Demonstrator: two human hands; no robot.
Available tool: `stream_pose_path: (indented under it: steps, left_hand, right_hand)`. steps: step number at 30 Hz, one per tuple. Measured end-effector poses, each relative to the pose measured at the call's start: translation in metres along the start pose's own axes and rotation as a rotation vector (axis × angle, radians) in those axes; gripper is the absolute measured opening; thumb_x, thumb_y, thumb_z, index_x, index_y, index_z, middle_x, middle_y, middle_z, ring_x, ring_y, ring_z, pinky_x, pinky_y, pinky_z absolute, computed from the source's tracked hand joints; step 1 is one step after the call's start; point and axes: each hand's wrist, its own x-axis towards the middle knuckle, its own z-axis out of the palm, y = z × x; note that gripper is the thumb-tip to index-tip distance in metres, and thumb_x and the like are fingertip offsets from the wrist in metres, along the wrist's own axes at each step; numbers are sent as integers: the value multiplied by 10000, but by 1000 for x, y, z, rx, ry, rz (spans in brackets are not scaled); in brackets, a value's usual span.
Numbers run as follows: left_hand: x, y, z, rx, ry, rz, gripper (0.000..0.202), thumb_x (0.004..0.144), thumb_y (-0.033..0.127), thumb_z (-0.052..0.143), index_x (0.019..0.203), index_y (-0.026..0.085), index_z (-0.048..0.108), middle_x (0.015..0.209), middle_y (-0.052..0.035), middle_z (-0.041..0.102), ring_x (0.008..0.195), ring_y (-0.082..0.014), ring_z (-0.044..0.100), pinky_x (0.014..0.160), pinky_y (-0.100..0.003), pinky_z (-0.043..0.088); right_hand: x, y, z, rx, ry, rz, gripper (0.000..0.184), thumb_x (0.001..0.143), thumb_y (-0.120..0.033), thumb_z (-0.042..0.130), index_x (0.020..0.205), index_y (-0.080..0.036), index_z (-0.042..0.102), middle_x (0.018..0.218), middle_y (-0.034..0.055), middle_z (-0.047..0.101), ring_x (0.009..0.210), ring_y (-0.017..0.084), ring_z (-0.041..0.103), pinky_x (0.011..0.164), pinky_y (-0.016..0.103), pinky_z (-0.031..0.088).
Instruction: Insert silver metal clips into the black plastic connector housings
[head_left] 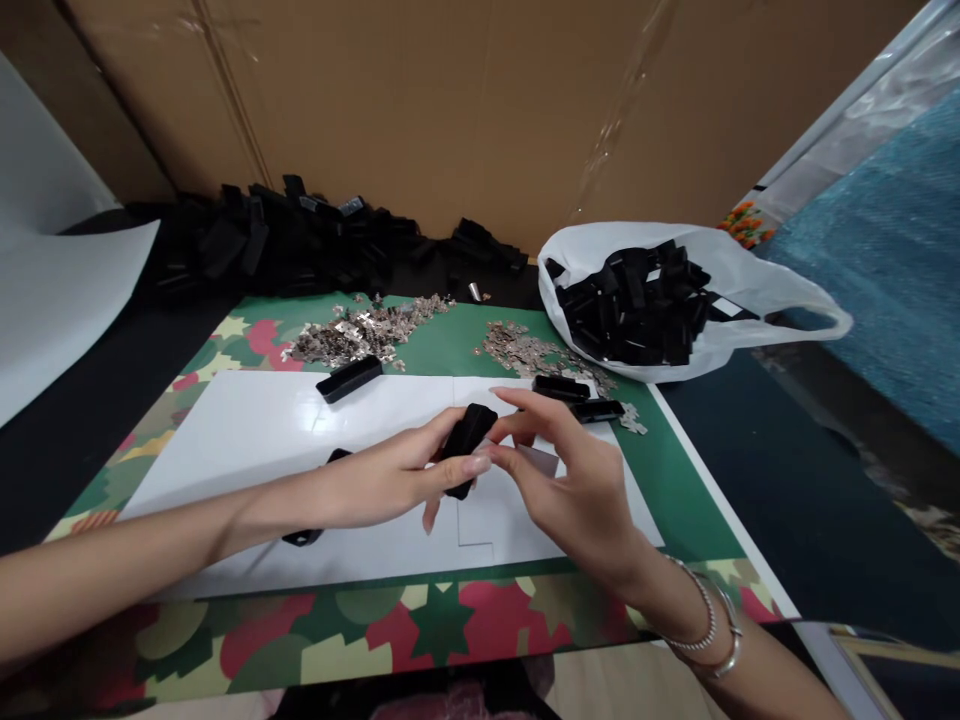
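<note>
My left hand [409, 465] grips a small oblong black plastic part [470, 430], tilted, above the white sheets. The thumb lies along its near side and the other fingers go underneath. My right hand [581, 485] meets it from the right, thumb and forefinger pinched at the part's edge. A pale sliver shows at those fingertips, too small to name. Behind the right fingers is a greyish flat piece [538, 460]. Similar black parts lie on the sheets: one at the back left [349, 379], two behind my right hand [561, 389], and others partly hidden by my left forearm.
Small silvery metal pieces form a heap [367, 332] at the back and another heap [525, 350] to its right. Many black parts are piled [262, 240] along the cardboard wall [420, 100]. A white plastic bag [720, 250] full of black parts stands at the right.
</note>
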Motion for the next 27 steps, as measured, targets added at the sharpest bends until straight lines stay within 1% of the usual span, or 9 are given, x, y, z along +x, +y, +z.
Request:
stream_pose_path:
  steps: [3, 6, 10, 14, 19, 22, 24, 25, 27]
  left_hand:
    - [-2, 3, 0, 85, 11, 9, 377, 889, 487, 406, 1154, 224, 357, 784, 26, 523, 489, -101, 533, 534, -269, 417]
    - [-3, 5, 0, 141, 19, 11, 359, 897, 462, 407, 1162, 227, 350, 724, 33, 536, 496, -115, 529, 515, -259, 391]
    - [-4, 7, 1, 187, 7, 31, 371, 907, 441, 400, 1199, 221, 337, 620, 52, 513, 495, -128, 520, 499, -253, 366]
    - [-5, 8, 0, 206, 7, 41, 366, 916, 420, 391, 1214, 215, 334, 568, 68, 492, 491, -129, 523, 508, -254, 368]
    - [-4, 8, 2, 202, 46, 41, 338, 907, 434, 390, 1158, 208, 361, 629, 53, 516, 483, -118, 520, 493, -248, 381]
    - [-2, 5, 4, 209, 72, 32, 332, 897, 460, 391, 1116, 211, 373, 691, 34, 530, 469, -107, 513, 481, -243, 398]
    - [-2, 3, 4, 210, 93, 18, 335, 893, 480, 383, 1096, 213, 380, 687, 31, 524, 450, -102, 489, 454, -234, 384]
    - [-1, 2, 3, 217, 104, 17, 332, 891, 484, 382, 1085, 214, 389, 672, 33, 517, 444, -99, 468, 441, -228, 366]
    - [-1, 1, 1, 243, 126, 41, 319, 890, 477, 386, 1076, 218, 409, 644, 37, 500, 452, -98, 428, 433, -220, 329]
  right_hand:
    - [-5, 1, 3, -72, 21, -120, 439, 830, -32, 523, 1229, -206, 472, 809, 2, 640, 705, 108, 598, 653, 225, 531]
    - [-8, 2, 4, -119, 12, -193, 483, 845, -39, 508, 1283, -229, 437, 793, -5, 637, 698, 114, 609, 652, 242, 535]
    - [-8, 2, 4, -140, 12, -232, 513, 845, -25, 499, 1309, -228, 413, 766, -9, 635, 674, 117, 607, 663, 260, 531]
    - [-8, 2, 4, -146, 12, -234, 524, 842, -20, 500, 1314, -225, 403, 792, -7, 638, 705, 117, 609, 687, 257, 535]
    - [-10, 0, 7, -156, 34, -183, 497, 845, -38, 502, 1292, -237, 417, 809, -7, 629, 648, 110, 574, 631, 233, 535]
    - [-9, 0, 6, -163, 3, -121, 530, 854, -58, 494, 1324, -270, 374, 869, 9, 625, 706, 129, 579, 678, 253, 537]
    - [-5, 1, 1, -171, 2, -59, 556, 841, -103, 538, 1337, -281, 362, 940, 30, 614, 734, 143, 572, 713, 280, 534]
    - [-1, 3, -2, -163, 7, -17, 562, 821, -137, 583, 1327, -277, 383, 967, 39, 605, 720, 144, 562, 716, 291, 532]
    - [6, 5, -10, -92, -10, 97, 518, 764, -213, 671, 1245, -257, 485, 1034, 53, 587, 650, 123, 536, 688, 298, 528]
